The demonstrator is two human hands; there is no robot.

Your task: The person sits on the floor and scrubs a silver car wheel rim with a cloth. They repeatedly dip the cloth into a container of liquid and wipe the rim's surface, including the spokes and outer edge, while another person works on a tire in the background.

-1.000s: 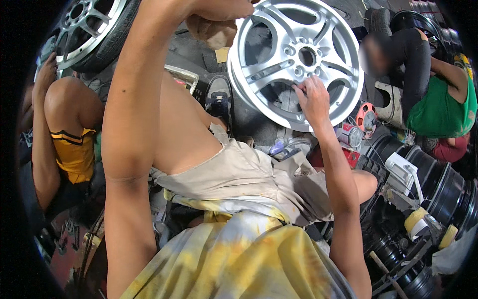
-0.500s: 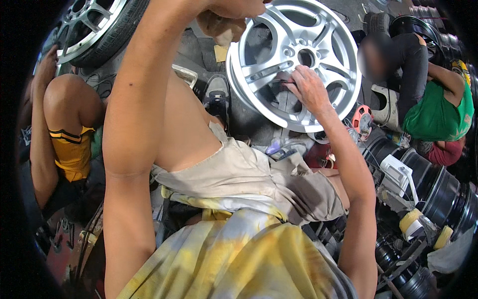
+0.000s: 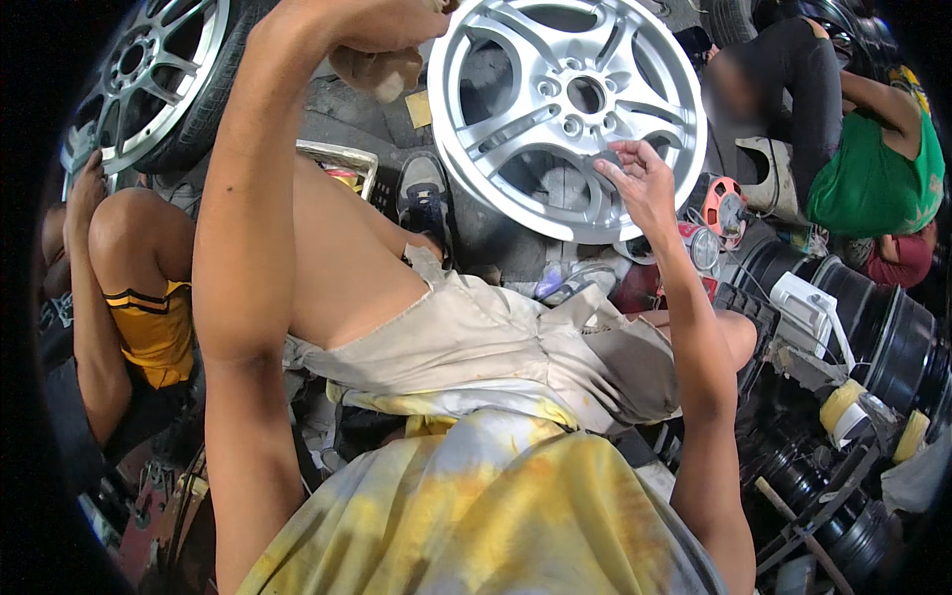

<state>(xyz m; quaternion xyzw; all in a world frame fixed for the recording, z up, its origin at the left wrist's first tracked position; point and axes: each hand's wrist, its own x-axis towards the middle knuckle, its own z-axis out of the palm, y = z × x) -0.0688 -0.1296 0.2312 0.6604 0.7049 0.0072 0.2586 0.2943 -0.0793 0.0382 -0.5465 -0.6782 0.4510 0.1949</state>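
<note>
A silver alloy wheel rim [image 3: 476, 124] stands tilted in front of me, its spoked face toward me. My left hand [image 3: 397, 25] is at the rim's upper left edge, fingers curled against it and partly cut off by the top of the picture. Below that hand shows a tan, cloth-like bundle [image 3: 377, 71] that I cannot make out well. My right hand [image 3: 643, 183] pinches a small dark grey pad [image 3: 605, 157] between thumb and fingers, in front of the lower right spokes.
At the left a person's hand [image 3: 89, 178] is by another spoked wheel with a tyre [image 3: 193, 124]. A person in a green top [image 3: 878, 178] sits at the right. Black wheel rims [image 3: 883, 347], a white box-shaped device [image 3: 801, 312], a red reel [image 3: 724, 203] and a white basket [image 3: 369, 164] lie around me.
My right hand has moved from below the hub toward the lower right spokes, and the grey pad now shows in its fingers. The whole view has shifted, so the rim sits further up and left.
</note>
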